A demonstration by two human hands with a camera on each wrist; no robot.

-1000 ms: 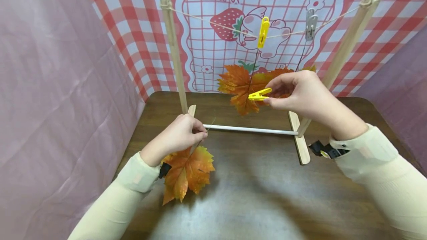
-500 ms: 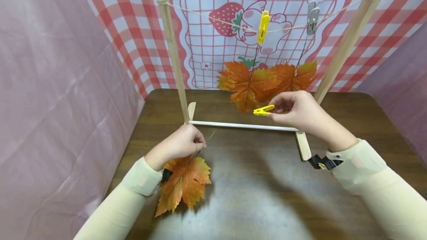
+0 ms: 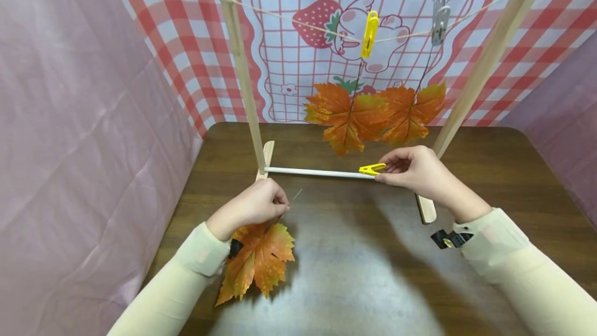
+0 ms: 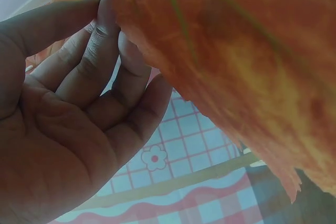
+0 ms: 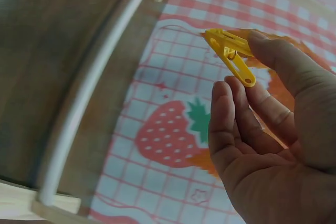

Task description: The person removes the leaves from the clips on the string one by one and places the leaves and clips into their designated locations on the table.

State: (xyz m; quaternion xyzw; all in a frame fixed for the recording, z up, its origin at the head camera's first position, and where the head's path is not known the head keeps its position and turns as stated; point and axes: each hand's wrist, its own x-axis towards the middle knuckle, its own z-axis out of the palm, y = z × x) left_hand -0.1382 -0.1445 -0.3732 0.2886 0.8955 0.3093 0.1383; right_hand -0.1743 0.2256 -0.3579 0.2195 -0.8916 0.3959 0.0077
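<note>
My left hand (image 3: 254, 202) pinches the thin stem of an orange artificial maple leaf (image 3: 261, 258) between thumb and forefinger. The leaf hangs below that hand, and the stem's tip pokes out past the fingers. In the left wrist view the leaf (image 4: 226, 51) covers much of the frame. A yellow clothespin (image 3: 371, 169) is pinched by its handle ends in my right hand (image 3: 420, 172), in front of the white rod. The right wrist view has this clothespin (image 5: 229, 56) between thumb and forefinger, with nothing in its tips.
A string runs between two wooden posts (image 3: 242, 77). From it hang two maple leaves (image 3: 347, 118), one by a yellow clothespin (image 3: 370, 34), the other by a grey clothespin (image 3: 440, 21). A white rod (image 3: 317, 172) joins the posts low down, above the brown table (image 3: 326, 284).
My right hand has come down with the yellow clothespin, from before the hanging leaves to the white rod. My left hand has lowered slightly with its leaf.
</note>
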